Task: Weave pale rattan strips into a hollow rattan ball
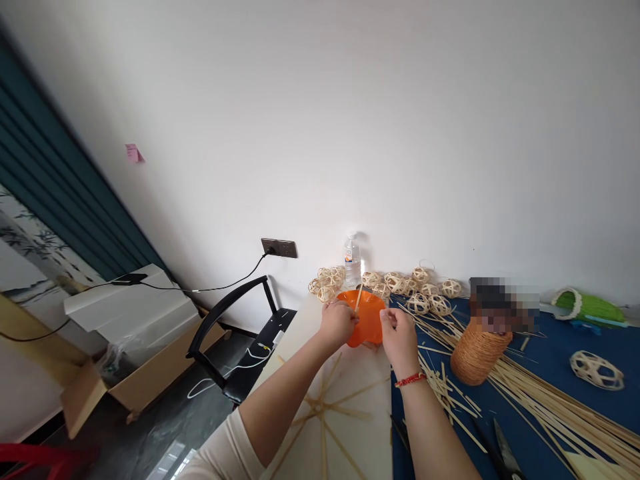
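Over an orange bowl (371, 328) with a wavy rim, my left hand (339, 325) is closed on a thin bamboo strip (359, 296) that sticks up past the fingers. My right hand (400, 337), with a red beaded bracelet at the wrist, is at the bowl's right side. Its thumb and fingertips are pinched together; whatever may be between them is too small to make out. Below the hands, several flat bamboo strips (324, 405) lie crossed in a star on a pale board (367, 443).
Woven bamboo balls (419, 304) and a water bottle (353, 259) line the wall. On the blue cloth (545, 370) are an orange twine spool (477, 353), long bamboo strips (565, 403), scissors (506, 450) and a green woven piece (593, 309). A black chair (227, 333) stands left.
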`<state>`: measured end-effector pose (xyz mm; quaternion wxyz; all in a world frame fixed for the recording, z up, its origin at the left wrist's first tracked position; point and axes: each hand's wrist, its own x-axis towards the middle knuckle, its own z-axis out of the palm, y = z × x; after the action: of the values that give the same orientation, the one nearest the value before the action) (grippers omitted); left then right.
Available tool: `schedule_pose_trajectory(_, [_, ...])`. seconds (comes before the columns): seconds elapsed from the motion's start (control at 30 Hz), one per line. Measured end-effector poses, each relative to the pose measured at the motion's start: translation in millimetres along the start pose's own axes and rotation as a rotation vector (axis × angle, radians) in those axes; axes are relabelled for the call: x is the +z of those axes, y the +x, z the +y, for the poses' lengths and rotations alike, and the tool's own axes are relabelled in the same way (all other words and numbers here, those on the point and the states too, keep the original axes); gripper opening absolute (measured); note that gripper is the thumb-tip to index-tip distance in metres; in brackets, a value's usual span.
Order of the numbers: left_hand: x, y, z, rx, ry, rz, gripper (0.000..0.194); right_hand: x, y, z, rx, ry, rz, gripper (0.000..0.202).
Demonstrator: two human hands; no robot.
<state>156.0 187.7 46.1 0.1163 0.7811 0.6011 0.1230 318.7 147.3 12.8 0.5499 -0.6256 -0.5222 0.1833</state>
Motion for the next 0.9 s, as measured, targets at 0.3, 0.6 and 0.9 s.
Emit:
schedule_pose_trajectory(0.3, [-2.4,-12.1,3.9,-0.032,-0.003,-0.014,0.032,1.8,0.3,1.6,-0.005,0.001,-0.006,0.031])
schedule_pose_trajectory(0.6, [-23.1,-29.7,15.7,-0.068,-0.065,-0.028,0.033,1.2,0.0,2.0,0.011,-0.004,-0.015,0.032])
schedule_pose_trajectory(0.9, [-41.5,-31.4,20.1,-0.098,-0.149,-0.023,0.026,0.9,-1.4,1.1,0.006,-0.006,-0.028,0.031])
